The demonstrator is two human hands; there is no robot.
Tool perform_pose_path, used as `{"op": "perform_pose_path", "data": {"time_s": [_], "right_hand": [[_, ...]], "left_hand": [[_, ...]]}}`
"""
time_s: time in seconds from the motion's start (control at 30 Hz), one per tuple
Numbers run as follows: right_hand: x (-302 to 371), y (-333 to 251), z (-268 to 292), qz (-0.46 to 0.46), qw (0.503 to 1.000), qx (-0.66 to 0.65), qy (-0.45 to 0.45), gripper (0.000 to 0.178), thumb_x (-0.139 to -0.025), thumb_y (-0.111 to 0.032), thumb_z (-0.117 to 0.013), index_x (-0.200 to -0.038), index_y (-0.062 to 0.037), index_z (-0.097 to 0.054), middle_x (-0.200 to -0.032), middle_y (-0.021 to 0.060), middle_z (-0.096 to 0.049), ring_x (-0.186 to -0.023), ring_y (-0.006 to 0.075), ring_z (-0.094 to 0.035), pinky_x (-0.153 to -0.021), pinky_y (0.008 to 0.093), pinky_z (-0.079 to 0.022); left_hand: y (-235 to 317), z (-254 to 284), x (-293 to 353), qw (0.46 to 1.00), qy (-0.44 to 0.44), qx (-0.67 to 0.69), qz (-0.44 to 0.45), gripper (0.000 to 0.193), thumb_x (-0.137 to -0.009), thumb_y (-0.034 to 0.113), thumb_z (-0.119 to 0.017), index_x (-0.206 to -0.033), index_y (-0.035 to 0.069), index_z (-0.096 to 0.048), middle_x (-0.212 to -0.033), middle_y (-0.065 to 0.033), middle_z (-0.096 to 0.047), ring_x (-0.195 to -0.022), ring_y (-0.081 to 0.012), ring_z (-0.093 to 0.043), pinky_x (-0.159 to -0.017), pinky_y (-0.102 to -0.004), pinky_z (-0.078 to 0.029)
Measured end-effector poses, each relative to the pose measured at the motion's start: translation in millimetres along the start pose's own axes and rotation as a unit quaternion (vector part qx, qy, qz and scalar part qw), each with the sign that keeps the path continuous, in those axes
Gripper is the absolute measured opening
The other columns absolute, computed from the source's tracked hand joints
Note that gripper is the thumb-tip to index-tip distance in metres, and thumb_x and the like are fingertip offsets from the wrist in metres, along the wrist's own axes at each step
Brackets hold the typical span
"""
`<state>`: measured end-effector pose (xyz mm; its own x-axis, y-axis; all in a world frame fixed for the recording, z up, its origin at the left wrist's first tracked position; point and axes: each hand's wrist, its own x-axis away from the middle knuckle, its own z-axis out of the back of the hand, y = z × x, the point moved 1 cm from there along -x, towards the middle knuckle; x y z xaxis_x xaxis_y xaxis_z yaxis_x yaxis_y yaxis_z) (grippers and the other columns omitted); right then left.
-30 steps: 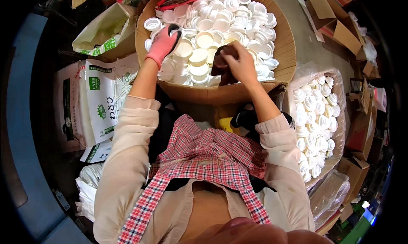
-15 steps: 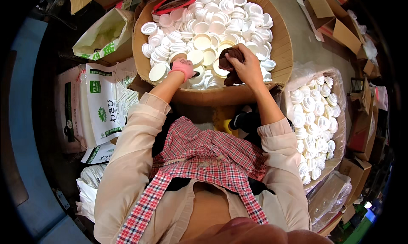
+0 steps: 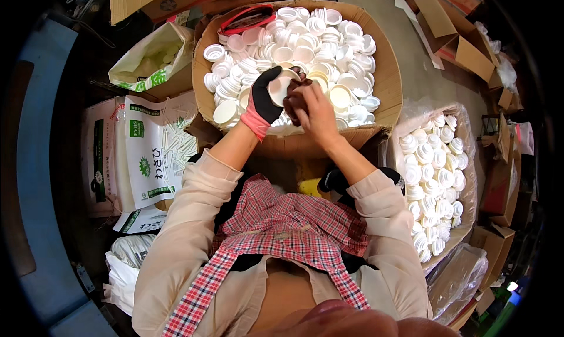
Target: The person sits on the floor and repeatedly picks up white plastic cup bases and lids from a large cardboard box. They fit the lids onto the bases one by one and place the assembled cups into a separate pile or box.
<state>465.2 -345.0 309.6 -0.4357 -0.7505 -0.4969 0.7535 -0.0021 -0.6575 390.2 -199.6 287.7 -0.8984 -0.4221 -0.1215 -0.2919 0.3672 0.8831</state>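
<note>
Left fingers (image 3: 268, 77) curl round a lid (image 3: 281, 88); right fingers (image 3: 308, 95) clutch cloth (image 3: 292, 104).

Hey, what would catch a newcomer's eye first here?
Probably the cardboard box at top centre, heaped with white lids. Over it, the gloved left hand holds a round lid; the bare right hand holds a brown cloth. A red-rimmed dark object stands out at the heap's upper left.
</note>
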Motion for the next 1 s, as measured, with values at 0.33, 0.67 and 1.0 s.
{"op": "perform_pose_path", "data": {"time_s": [0.33,0.67,1.0], "right_hand": [[-15.2,15.9,5.0,-0.162,0.978,0.127,0.020,0.021,-0.081,-0.014,-0.063,-0.099,-0.0056,-0.056,-0.094,0.0173,-0.058,-0.084,0.0395,-0.059,-0.070,0.0433,-0.048],[-30.6,34.3,36.8,-0.210,0.975,-0.063,0.023,0.023,-0.081,-0.020,-0.066,-0.095,-0.0018,-0.060,-0.092,0.0192,-0.063,-0.086,0.0372,-0.060,-0.077,0.0407,-0.048],[-40.0,28.1,48.4,0.031,0.991,-0.091,0.093,0.028,-0.082,-0.009,-0.066,-0.110,-0.0104,-0.061,-0.116,0.0135,-0.051,-0.108,0.0323,-0.052,-0.092,0.0362,-0.043]], "left_hand": [[-4.8,1.0,13.0,0.945,0.068,-0.318,0.023,0.029,-0.087,0.026,-0.062,-0.090,-0.002,-0.060,-0.083,-0.0152,-0.063,-0.082,-0.0294,-0.060,-0.073,-0.0350,-0.045],[-66.7,113.8,-98.2,0.552,0.072,-0.802,0.217,0.065,-0.079,0.059,-0.057,-0.114,0.005,-0.062,-0.129,-0.0150,-0.055,-0.125,-0.0235,-0.046,-0.105,-0.0392,-0.032],[4.5,3.9,-58.0,0.989,-0.065,-0.068,0.110,0.027,-0.082,0.007,-0.064,-0.107,-0.001,-0.061,-0.105,-0.0039,-0.062,-0.094,-0.0130,-0.059,-0.080,-0.0267,-0.048]]}}
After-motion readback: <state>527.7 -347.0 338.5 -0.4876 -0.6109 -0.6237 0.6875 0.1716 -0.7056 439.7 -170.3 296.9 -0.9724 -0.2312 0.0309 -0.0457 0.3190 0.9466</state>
